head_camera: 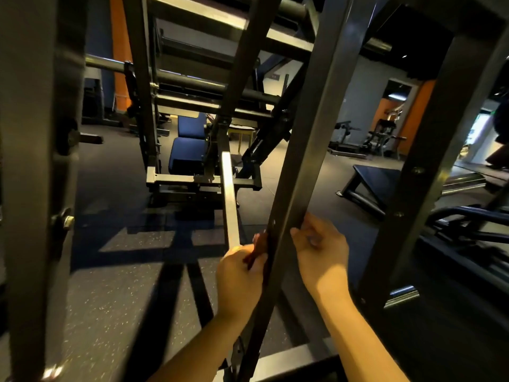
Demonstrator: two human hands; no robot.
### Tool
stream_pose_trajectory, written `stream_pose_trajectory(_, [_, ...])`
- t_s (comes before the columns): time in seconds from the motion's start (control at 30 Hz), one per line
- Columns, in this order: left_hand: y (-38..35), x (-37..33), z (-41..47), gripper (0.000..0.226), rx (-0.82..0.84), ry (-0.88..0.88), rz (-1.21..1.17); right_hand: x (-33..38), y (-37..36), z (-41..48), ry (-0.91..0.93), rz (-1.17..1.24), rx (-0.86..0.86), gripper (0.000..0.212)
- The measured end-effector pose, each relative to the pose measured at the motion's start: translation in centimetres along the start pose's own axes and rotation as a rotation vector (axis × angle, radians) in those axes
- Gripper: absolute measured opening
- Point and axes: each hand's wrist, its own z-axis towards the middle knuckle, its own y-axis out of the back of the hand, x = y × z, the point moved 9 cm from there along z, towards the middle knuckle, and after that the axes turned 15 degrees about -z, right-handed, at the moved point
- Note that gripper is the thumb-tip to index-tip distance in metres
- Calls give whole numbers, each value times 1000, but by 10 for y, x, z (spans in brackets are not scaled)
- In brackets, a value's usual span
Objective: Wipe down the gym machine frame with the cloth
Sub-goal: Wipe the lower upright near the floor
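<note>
Mid-wipe on this one, I'd say. The left hand (242, 268) has a dark reddish cloth (258, 248) pinched in its fingers and pressed against the left face of the slanted frame bar (308, 150), low down on it. The right hand (319, 252) is curled round the bar's other edge, just beside the cloth, looks like it's there for bracing. Next move probably calls for sliding the cloth along the bar with steady pressure, plenty of upper bar left, plus the other uprights.
</note>
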Motion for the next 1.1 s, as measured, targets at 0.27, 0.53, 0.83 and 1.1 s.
stream_pose_trajectory(0.27, [-20,-81,42,8,50,-219,-106,-3,3,2,89,39,-136,10])
stream_pose_trajectory(0.53, [-5,21,-4,28,77,182,65,2,7,4,202,-66,-266,17])
stream_pose_trajectory(0.83, [-16,-24,10,21,131,-63,-14,1,8,12,178,-148,-237,10])
stream_pose_trajectory(1.1, [-23,-51,25,12,144,-221,-54,-2,4,16,131,-159,-179,11])
